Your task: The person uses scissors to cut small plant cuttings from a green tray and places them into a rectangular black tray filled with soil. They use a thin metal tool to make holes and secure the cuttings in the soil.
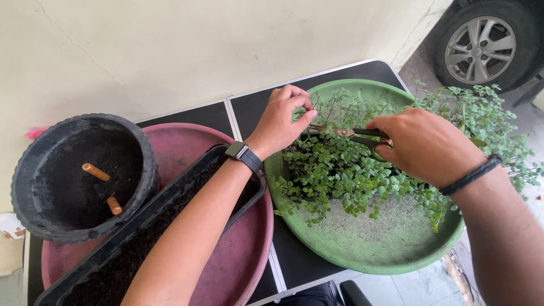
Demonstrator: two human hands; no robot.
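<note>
Plant's pot is buried under leaves. Left hand pinches a stem at 12 o'clock of the green tray, where the leafy plant sits; right hand grips scissors. Round black pot holds soil.

green tray, pink basin — black pot

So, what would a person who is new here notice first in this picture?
Probably the bushy small-leaved green plant in the round green tray at centre right. Over it, the left hand pinches a sprig while the right hand holds scissors. At left, a round black pot of soil sits on a pink tray.
</note>
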